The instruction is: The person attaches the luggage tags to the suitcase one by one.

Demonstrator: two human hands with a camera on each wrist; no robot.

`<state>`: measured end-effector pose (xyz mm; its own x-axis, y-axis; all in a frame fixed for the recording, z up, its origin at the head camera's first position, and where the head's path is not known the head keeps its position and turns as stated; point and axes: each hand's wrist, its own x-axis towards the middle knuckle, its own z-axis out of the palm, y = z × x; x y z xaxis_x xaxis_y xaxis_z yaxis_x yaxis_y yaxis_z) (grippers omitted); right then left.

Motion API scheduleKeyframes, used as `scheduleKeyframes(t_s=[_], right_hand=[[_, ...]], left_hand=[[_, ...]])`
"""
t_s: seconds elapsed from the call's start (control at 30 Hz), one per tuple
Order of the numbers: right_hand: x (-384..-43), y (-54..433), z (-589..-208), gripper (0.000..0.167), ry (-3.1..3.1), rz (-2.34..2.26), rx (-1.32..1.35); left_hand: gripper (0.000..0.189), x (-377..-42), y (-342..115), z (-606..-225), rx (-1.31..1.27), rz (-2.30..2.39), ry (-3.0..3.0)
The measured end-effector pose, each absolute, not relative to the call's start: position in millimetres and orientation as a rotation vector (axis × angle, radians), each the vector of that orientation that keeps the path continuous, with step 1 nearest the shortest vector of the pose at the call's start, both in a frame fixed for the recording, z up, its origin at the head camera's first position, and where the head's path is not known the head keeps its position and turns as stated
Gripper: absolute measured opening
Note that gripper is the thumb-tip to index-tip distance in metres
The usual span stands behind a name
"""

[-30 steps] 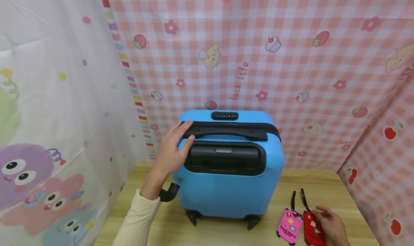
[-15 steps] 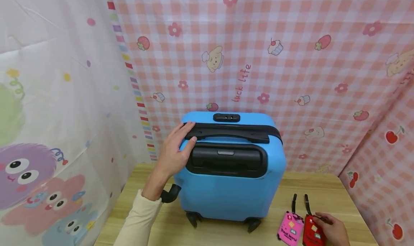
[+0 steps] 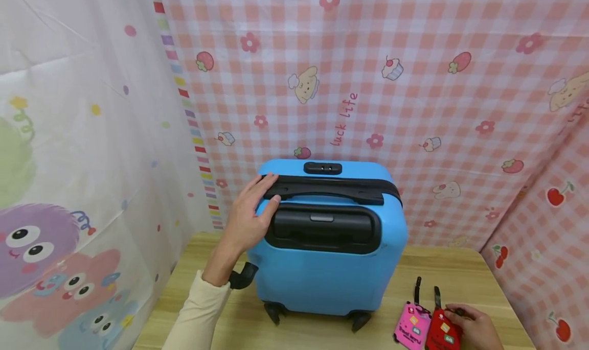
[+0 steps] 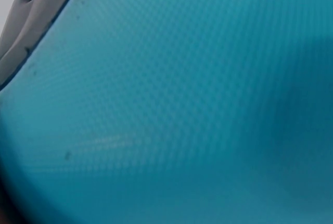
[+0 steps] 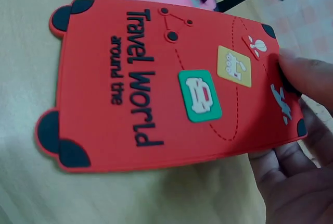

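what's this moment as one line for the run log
left hand: rests on blue suitcase | right hand: pinches red tag | pink tag: on table

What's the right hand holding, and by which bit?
The right hand holds the red luggage tag, by the end opposite its little black wheels.

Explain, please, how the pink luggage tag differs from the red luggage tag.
Colour: the pink luggage tag has a pink face, the red luggage tag a red face. The right hand grips the red luggage tag, while the pink luggage tag lies untouched on the tabletop. Both have a black strap.
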<state>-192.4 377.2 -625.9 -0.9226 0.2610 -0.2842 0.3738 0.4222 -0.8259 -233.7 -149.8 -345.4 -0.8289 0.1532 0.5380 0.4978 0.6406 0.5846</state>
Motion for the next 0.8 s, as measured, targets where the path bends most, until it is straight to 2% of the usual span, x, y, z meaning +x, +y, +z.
scheduleKeyframes(t_s=[0.33,0.6,0.8], right_hand=[[-191.0,378.3,-590.5,0.050,2.496,-1.602,0.468],[-196.7,371.4,-546.1,0.061,2.645,-1.563,0.368],[-201.4,357.5,-509.0,0.041,2.824,-1.742,0.219]], left_hand=[[0.048,-234.3,-150.2,-344.2,-0.503,-1.050,-2.436],[0.047,-234.5,-150.1,-344.1,-0.513,-1.053,-2.425],[0.047,-234.7,-149.9,-344.0,-0.515,-1.066,-2.416]])
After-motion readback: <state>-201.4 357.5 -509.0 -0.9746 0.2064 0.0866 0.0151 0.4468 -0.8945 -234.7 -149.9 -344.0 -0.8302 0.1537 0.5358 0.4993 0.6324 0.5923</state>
